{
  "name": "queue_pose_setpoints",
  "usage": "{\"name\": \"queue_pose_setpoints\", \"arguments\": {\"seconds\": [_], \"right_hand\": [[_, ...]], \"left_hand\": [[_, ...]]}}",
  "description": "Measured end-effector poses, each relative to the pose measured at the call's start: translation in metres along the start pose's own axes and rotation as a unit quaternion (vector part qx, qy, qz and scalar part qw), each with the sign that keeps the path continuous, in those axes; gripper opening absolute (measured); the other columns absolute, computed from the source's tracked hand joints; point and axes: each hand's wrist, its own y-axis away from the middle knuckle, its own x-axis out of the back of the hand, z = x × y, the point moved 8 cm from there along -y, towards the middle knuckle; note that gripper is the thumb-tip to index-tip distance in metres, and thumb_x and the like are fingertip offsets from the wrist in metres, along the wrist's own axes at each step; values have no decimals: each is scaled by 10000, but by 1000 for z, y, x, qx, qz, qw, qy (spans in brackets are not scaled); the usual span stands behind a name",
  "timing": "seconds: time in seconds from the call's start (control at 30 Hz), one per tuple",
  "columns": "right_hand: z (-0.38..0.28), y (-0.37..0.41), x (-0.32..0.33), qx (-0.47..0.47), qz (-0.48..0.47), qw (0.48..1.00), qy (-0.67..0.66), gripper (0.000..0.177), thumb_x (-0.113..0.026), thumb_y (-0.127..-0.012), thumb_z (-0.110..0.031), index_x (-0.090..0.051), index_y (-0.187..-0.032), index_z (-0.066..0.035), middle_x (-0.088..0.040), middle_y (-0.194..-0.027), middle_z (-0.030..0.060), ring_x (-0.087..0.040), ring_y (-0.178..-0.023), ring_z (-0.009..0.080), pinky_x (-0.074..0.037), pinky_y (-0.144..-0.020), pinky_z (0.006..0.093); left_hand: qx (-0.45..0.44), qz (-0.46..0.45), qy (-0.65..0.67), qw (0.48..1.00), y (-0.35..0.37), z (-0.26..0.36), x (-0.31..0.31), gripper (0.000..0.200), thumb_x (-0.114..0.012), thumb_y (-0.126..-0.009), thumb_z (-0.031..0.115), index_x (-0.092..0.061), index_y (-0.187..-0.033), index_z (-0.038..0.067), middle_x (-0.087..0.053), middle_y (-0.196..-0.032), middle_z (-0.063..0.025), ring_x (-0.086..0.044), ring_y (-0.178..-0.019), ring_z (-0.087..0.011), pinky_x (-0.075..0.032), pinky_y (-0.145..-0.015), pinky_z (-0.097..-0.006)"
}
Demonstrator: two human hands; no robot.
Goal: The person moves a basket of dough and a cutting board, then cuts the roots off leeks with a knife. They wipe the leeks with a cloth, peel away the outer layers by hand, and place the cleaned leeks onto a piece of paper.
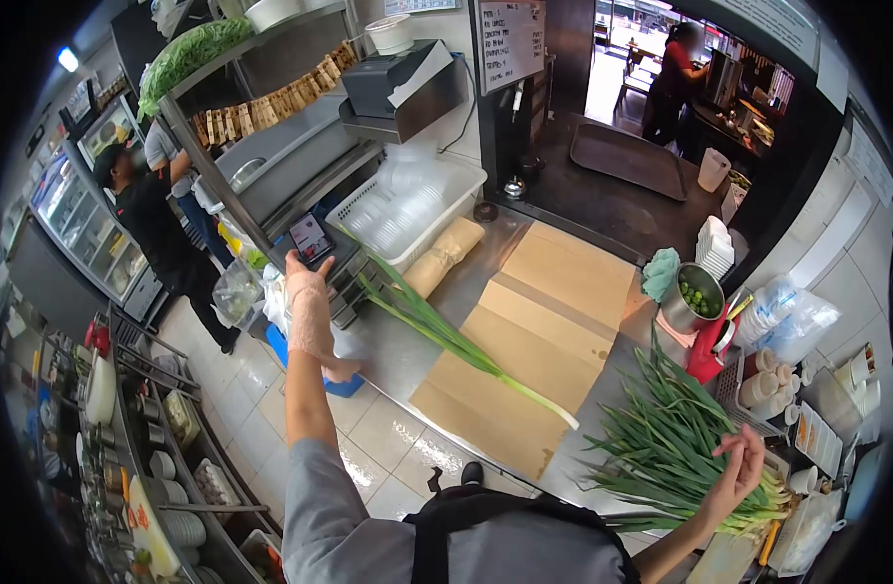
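Observation:
My left hand [307, 280] reaches out at the end of my stretched arm, its fingers around the lower end of a phone [310, 237] with a lit screen. My right hand [740, 465] is above a large heap of green onions [660, 438], fingers loosely bent and partly apart, with nothing visible in them. One long green onion [466, 348] lies diagonally across brown paper [534, 331], its white end toward me and its leaves toward the phone.
A white basket of clear plastic containers [407, 200] stands behind a brown wrapped bundle [444, 257]. At right are a metal pot of green pieces [697, 292], a red object [707, 350] and stacked cups [763, 380]. A co-worker [159, 229] stands at left; another person [672, 83] is beyond the hatch.

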Motion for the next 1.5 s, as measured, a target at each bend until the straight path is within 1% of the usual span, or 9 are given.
{"name": "queue_pose_setpoints", "arguments": {"seconds": [0.27,0.33,0.6,0.73,1.03,1.17,1.33,1.4,1.5], "right_hand": [[-5,49,35,-55,96,994,3,226,-453,-939,-112,-535,-1102,22,-540,-789,70,-482,-705,126,-425,-703,272],[-10,56,38,-56,97,994,7,226,-444,-945,-111,-533,-1106,21,-534,-783,64,-475,-712,126,-420,-732,277],[-23,90,69,-49,132,990,13,232,-419,-958,-115,-530,-1114,15,-524,-777,53,-461,-720,115,-416,-754,283],[-26,98,87,-46,148,988,10,231,-412,-962,-115,-532,-1113,12,-520,-786,46,-449,-706,112,-419,-769,277],[-54,96,150,-22,182,979,91,221,-445,-946,-112,-547,-1093,17,-534,-760,52,-471,-683,105,-411,-781,270],[-69,105,198,-28,222,969,109,224,-443,-945,-113,-550,-1091,20,-524,-750,35,-464,-675,93,-418,-836,291],[-67,111,235,-51,222,966,127,241,-415,-963,-130,-530,-1121,11,-489,-757,17,-429,-703,88,-400,-822,276],[-66,114,234,-46,218,967,121,261,-423,-963,-138,-518,-1156,10,-455,-785,-2,-394,-720,67,-344,-725,193],[-65,122,231,-63,224,955,183,269,-406,-971,-142,-512,-1169,8,-459,-788,4,-395,-729,73,-347,-723,202]], "left_hand": [[-195,56,-166,965,-8,1,-14,799,-706,-695,494,-375,-1276,56,-479,-1197,-131,-447,-1140,-292,-348,-974,-389],[-306,97,-323,890,-23,-19,-39,826,-680,-700,537,-358,-1287,53,-476,-1209,-130,-436,-1164,-277,-337,-984,-387],[-103,49,-82,990,-16,-9,-12,838,-635,-716,593,-345,-1286,52,-472,-1245,-151,-442,-1183,-296,-342,-978,-377],[118,-119,166,972,8,-5,-2,877,-822,-633,326,-281,-1305,167,-463,-1271,-134,-485,-1100,-317,-489,-808,-474],[46,21,52,997,59,56,37,912,-817,-640,163,-254,-1357,152,-449,-1289,-132,-517,-1052,-294,-535,-753,-392],[118,9,211,970,-25,-15,-21,667,-635,-752,195,-340,-1349,155,-467,-1244,-95,-558,-873,-259,-537,-688,-288],[377,-65,342,858,20,-30,-21,639,-280,-847,660,-381,-1302,224,-678,-903,-47,-582,-609,-279,-466,-535,-379],[310,-65,340,886,15,-28,-22,628,-246,-848,664,-363,-1299,244,-694,-750,-10,-565,-592,-248,-433,-508,-369],[55,-105,233,965,-6,-20,-17,535,-493,-840,432,-304,-1330,332,-527,-1214,-60,-590,-845,-224,-488,-629,-405]]}}
